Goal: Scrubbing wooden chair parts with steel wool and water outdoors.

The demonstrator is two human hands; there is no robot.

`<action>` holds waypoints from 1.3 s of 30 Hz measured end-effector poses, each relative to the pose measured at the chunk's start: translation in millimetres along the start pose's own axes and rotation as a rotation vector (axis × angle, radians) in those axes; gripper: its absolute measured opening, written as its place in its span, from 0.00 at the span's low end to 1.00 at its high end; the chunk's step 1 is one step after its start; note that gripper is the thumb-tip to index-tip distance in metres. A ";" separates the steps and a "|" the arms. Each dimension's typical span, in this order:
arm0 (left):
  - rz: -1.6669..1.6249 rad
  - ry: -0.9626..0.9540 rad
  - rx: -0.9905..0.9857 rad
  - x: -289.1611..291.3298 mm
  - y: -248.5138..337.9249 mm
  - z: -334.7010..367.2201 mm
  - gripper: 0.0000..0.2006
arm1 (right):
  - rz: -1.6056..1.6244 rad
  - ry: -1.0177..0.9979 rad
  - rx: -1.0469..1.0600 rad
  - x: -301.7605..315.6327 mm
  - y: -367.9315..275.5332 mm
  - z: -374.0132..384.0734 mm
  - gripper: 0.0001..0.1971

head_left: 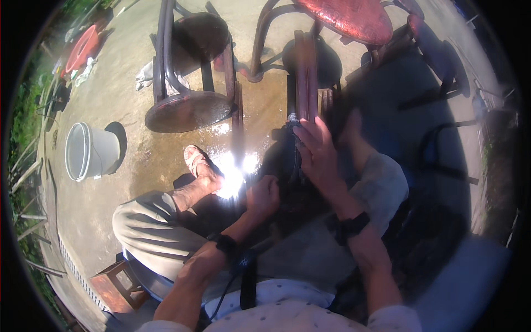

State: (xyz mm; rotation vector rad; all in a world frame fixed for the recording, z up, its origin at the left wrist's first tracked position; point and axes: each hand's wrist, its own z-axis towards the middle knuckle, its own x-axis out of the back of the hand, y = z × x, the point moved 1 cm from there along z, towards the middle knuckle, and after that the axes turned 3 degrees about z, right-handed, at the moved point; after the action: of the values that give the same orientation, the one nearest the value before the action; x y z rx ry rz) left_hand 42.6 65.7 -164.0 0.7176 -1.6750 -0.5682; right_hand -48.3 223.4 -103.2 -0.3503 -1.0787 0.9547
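In front of me is a dark wooden chair with bent legs, and a pair of its straight legs (306, 83) points toward me. My right hand (318, 149) is at their near end, fingers closed over the wood. Low between my knees, my left hand (263, 196) is curled into a fist beside a blinding glare on the wet floor. Whatever it may hold is hidden. Just left of the legs stands an upturned chair with a round dark seat (188, 110). Small whitish suds or bits show by my right fingertips; deep shadow hides what lies under that hand.
A white bucket (91, 149) lies tilted at the left, with a red basin (83, 47) farther back. A white rag (145, 76) lies behind the upturned chair. A shiny red seat (354, 19) and more chairs stand far right. A small wooden stool (117, 285) is near my left side.
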 end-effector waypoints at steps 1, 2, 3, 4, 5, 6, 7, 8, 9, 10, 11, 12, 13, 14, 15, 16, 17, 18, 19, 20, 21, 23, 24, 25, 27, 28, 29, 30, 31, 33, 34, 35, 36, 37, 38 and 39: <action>0.069 0.017 -0.055 -3.5 -4.2 -0.1 0.08 | -0.028 -0.026 -0.055 5.1 -15.3 -12.3 0.16; 0.062 0.019 -0.055 -5.3 -0.8 0.4 0.08 | -0.033 -0.030 -0.051 9.9 -15.3 -13.7 0.16; 0.040 -0.005 -0.046 -4.7 1.0 0.7 0.08 | -0.043 -0.031 -0.046 12.4 -15.0 -15.1 0.15; 0.021 -0.028 -0.038 -4.4 2.1 1.5 0.08 | -0.052 -0.031 -0.041 14.2 -13.9 -15.4 0.15; 0.021 -0.026 -0.041 -5.8 2.6 1.9 0.08 | -0.053 -0.028 -0.039 12.8 -6.6 -9.3 0.15; 0.026 -0.016 -0.044 -5.3 2.8 1.0 0.08 | -0.041 0.012 -0.024 8.0 5.4 4.4 0.14; 0.032 -0.004 -0.046 -4.5 1.4 0.3 0.09 | -0.027 0.052 -0.008 2.5 17.1 19.3 0.14; 0.030 -0.007 -0.063 -5.8 0.7 -0.5 0.09 | -0.018 0.051 0.056 2.4 26.0 32.8 0.16; 0.032 -0.023 -0.027 -4.7 -2.1 -1.3 0.09 | -0.024 0.068 0.061 -1.9 32.8 42.8 0.16; 0.029 -0.039 0.005 -6.3 -1.3 -0.7 0.09 | -0.083 0.043 -0.028 -5.4 40.2 52.1 0.17; 0.029 -0.034 -0.016 -8.2 0.6 -0.8 0.09 | -0.141 0.020 -0.118 -6.3 47.2 60.3 0.17; 0.042 -0.022 -0.015 -6.2 3.3 -3.2 0.09 | -0.153 0.027 -0.147 -5.8 48.9 67.2 0.19; 0.054 -0.010 -0.015 -4.9 5.8 -2.4 0.09 | -0.154 0.039 -0.142 -6.6 48.7 71.7 0.19; 0.004 -0.025 0.017 -4.4 8.0 -2.4 0.09 | -0.054 0.086 -0.236 -7.6 49.2 75.4 0.20; 0.011 -0.021 0.009 -1.7 10.4 -2.9 0.09 | 0.052 0.131 -0.330 -10.1 51.0 76.6 0.21; 0.002 -0.022 0.031 -0.2 11.1 -3.9 0.09 | -0.011 0.178 -0.261 -13.3 56.1 74.6 0.25; -0.008 -0.024 0.053 1.6 11.8 -4.1 0.09 | -0.009 0.187 -0.260 -14.6 60.9 73.9 0.25; -0.007 -0.027 0.050 3.7 15.4 -4.3 0.09 | 0.194 0.214 -0.438 -13.8 66.6 71.8 0.26; -0.012 -0.047 0.061 4.9 18.9 -3.4 0.09 | 0.398 0.241 -0.614 -12.7 73.0 69.3 0.27; -0.018 -0.069 0.072 5.8 23.0 -3.0 0.09 | 0.507 0.232 -0.660 -10.4 79.4 68.2 0.27; -0.014 -0.072 0.075 10.1 25.9 -3.3 0.09 | 0.510 0.232 -0.665 -10.7 74.9 68.6 0.27; 0.106 -0.146 0.235 14.5 28.5 -5.0 0.09 | 0.584 0.225 -0.758 -10.9 67.4 67.8 0.26; 0.109 -0.143 0.240 12.1 17.1 -6.0 0.09 | 0.590 0.221 -0.758 -11.9 59.1 69.3 0.26; 0.043 -0.126 0.177 10.2 0.5 -5.2 0.10 | 0.731 0.211 -0.775 -14.6 50.7 70.3 0.25; -0.025 -0.116 0.115 9.8 -18.0 -4.6 0.10 | 0.868 0.203 -0.795 -18.1 39.9 70.5 0.25; -0.111 -0.136 0.114 10.4 -20.4 -2.1 0.10 | 0.897 0.211 -0.769 -18.7 37.3 69.7 0.28; -0.197 -0.156 0.115 10.3 -22.5 0.4 0.11 | 0.926 0.219 -0.742 -19.5 34.4 68.7 0.30; -0.279 -0.187 0.221 11.1 -23.9 2.1 0.14 | 0.855 0.212 -0.753 -18.9 27.6 68.0 0.30; -0.279 -0.190 0.227 13.3 -25.4 5.5 0.14 | 0.854 0.210 -0.759 -21.5 23.7 67.9 0.30; -0.607 -0.310 0.372 19.4 -29.8 14.1 0.09 | 0.842 0.213 -0.686 -27.2 13.5 67.5 0.30; -0.628 -0.372 0.411 21.7 -35.0 19.8 0.10 | 0.908 0.195 -0.717 -27.4 5.7 68.2 0.30; -0.627 -0.372 0.422 23.2 -38.0 16.6 0.10 | 0.911 0.191 -0.727 -31.2 2.6 67.0 0.30; -0.386 -0.344 0.177 23.4 -33.8 16.8 0.12 | 0.882 0.200 -0.709 -31.1 4.0 66.9 0.30; -0.145 -0.310 -0.069 23.2 -29.1 16.1 0.14 | 0.853 0.209 -0.691 -30.9 6.0 66.6 0.30; -0.373 -0.371 0.098 21.4 -27.2 12.4 0.19 | 0.743 0.242 -0.641 -31.6 10.2 64.5 0.29; -0.374 -0.385 0.100 18.5 -22.7 6.1 0.19 | 0.736 0.248 -0.651 -30.4 14.0 62.4 0.29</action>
State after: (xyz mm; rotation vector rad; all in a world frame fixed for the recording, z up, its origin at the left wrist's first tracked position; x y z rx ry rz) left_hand 37.6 36.6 -168.7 1.0567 -1.9449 -0.9372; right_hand -113.3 195.1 -101.2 -1.4373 -1.0190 1.1319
